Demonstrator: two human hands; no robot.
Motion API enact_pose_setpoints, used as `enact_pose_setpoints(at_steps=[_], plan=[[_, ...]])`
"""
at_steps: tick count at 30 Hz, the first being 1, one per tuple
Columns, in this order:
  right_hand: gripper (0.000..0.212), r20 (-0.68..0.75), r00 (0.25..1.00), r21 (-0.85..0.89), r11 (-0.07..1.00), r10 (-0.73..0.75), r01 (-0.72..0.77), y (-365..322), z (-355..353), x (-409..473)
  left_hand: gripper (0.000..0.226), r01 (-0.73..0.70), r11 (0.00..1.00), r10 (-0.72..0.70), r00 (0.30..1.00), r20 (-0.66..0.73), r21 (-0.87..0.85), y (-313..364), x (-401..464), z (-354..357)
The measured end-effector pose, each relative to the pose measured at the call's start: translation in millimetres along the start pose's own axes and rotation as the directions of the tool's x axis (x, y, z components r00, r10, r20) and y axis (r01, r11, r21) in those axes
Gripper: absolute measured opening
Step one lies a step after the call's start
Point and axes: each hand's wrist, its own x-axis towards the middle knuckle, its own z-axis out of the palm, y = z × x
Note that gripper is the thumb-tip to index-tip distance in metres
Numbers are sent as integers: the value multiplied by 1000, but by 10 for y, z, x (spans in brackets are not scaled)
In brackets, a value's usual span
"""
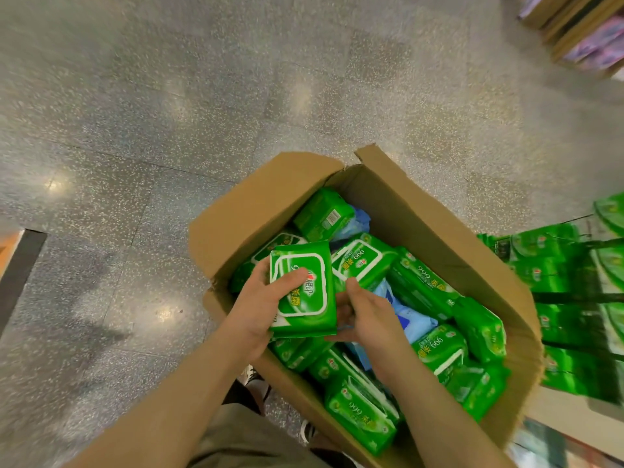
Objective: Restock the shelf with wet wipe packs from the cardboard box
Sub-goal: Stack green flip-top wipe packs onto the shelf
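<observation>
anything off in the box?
Packs lie jumbled in the cardboard box, not in rows. Blue packs sit among the green ones. Left hand grips one green pack. No visible damage.

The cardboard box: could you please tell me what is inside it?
The cardboard box holds loose green wipe packs with blue packaging showing between them. Anything deeper, and the box bottom, is covered.

Packs (422,288) in box (270,197); shelf (574,298) right of box.
</observation>
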Motion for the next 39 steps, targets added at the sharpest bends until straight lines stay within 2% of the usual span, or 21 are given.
enact_pose_setpoints(at_steps=[2, 5, 7, 10, 12, 14, 18, 20, 22, 23, 25, 29, 33, 36, 38, 39], plan=[[34, -90, 995, -63, 997, -53, 47, -34, -55, 129, 61, -2, 1000, 2, 1000, -26, -2, 59, 14, -46], [15, -217, 952, -238, 958, -215, 162, -175, -105, 449, 42, 9, 999, -11, 998, -67, -35, 138, 68, -139], [29, -282, 919, -314, 932, -275, 183, -300, -114, 779, 36, 19, 998, -23, 996, -81, -56, 172, 118, -191], [77, -297, 920, -326, 932, -258, 156, -465, -51, 1271, 36, 15, 999, -18, 997, -81, -36, 196, 174, -263], [98, -260, 941, -314, 940, -218, 131, -506, 14, 1527, 36, 9, 1000, -10, 997, -72, -22, 205, 185, -314], [103, -230, 952, -298, 946, -201, 128, -501, 87, 1715, 33, 9, 1000, -10, 998, -59, -23, 209, 185, -371], [116, -350, 926, -209, 976, -140, 68, -444, 196, 1930, 36, 8, 1000, -10, 998, -67, -24, 211, 177, -485], [98, -375, 921, -199, 979, -107, 32, -430, 230, 1906, 37, 4, 1000, -7, 997, -73, -29, 213, 166, -526], [73, -384, 909, -241, 968, -159, 68, -426, 255, 1881, 39, -4, 999, 0, 997, -77, -53, 212, 150, -556], [68, -378, 904, -257, 961, -199, 104, -407, 272, 1871, 39, -8, 998, 3, 997, -78, -65, 211, 139, -567], [65, -367, 886, -286, 940, -284, 183, -360, 322, 1818, 39, -15, 996, 8, 997, -78, -86, 203, 117, -577], [54, -397, 784, -351, 868, -478, 352, -271, 363, 1564, 38, -13, 997, 8, 997, -71, -71, 161, 56, -556], [49, -406, 737, -304, 840, -541, 449, -223, 267, 988, 35, 8, 1000, -9, 998, -56, -22, 137, 4, -530], [52, -351, 648, -234, 734, -676, 638, -240, 174, 382, 30, 26, 999, -24, 998, -54, 47, 137, -17, -429], [60, -269, 558, -300, 619, -785, 726, -254, 65, 31, 26, 45, 998, -42, 997, -63, 37, 139, -43, -314], [63, -183, 491, -381, 522, -852, 763, -260, -2, -103, 28, 65, 998, -64, 996, -61, 17, 147, -68, -245]])
